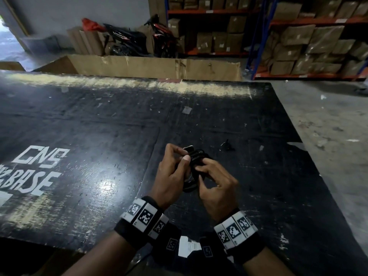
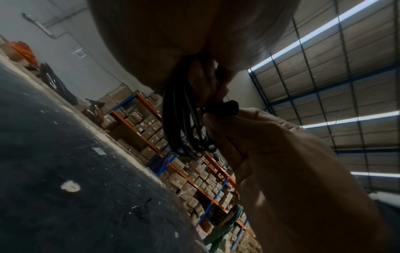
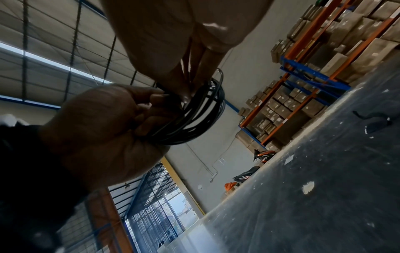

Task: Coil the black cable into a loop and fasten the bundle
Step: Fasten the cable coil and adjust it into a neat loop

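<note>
The black cable is wound into a small coil of several turns, held above the dark table between both hands. My left hand grips one side of the coil, thumb pressed on top. My right hand pinches the other side with curled fingers. The left wrist view shows the coil hanging from my left palm while the right hand pinches a thick black cable end. From the right wrist, the left hand clutches the loops and the right fingers reach into them.
A small black tie-like piece lies on the table just beyond the hands, also in the wrist views. White lettering marks the table's left. Cardboard, shelving with boxes and a motorbike stand behind.
</note>
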### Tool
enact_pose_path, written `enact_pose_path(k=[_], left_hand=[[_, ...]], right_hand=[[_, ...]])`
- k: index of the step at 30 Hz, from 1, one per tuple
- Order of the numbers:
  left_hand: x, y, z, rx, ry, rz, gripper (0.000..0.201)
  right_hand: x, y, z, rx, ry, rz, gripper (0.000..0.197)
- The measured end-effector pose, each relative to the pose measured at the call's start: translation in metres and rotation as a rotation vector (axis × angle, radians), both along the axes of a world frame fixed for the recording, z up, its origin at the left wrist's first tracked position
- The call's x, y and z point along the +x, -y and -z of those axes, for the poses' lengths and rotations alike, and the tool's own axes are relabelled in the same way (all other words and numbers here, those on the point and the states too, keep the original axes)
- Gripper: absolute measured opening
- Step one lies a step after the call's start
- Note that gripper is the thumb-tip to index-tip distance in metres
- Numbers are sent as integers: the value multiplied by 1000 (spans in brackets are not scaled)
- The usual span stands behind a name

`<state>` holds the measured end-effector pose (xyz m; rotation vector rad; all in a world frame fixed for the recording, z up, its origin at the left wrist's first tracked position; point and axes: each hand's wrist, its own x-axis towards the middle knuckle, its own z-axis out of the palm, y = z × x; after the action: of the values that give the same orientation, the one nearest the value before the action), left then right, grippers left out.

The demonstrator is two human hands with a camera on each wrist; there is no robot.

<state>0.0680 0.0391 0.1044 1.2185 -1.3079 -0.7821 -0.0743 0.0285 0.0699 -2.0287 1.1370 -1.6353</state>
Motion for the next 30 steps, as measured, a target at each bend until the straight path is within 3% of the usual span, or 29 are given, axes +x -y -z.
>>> enact_pose_path(k=[7, 12, 17, 20, 23, 26, 30], left_hand=[[-14, 5, -7, 136, -187, 24, 30], [-18, 6, -21, 370, -363, 169, 14], [-17, 8, -17, 277, -256, 136, 25], [-14, 11, -9, 169, -56, 41, 25], [-7, 10, -5, 145, 138, -23, 24], [-1, 6, -6, 92, 293, 22, 24], [5, 2, -14, 42, 409, 124, 25]], right_hand=[[-9, 1, -6, -68, 20, 78, 23], [-15, -2, -3, -90, 31, 87, 20], [-19, 0, -3, -32, 18, 40, 22], [-21, 0, -13, -13, 31, -7, 11], [-26, -2, -25, -11, -82, -10, 4], [-35, 4, -36, 22, -155, -59, 4], [-45, 14, -48, 171, -99, -235, 10]])
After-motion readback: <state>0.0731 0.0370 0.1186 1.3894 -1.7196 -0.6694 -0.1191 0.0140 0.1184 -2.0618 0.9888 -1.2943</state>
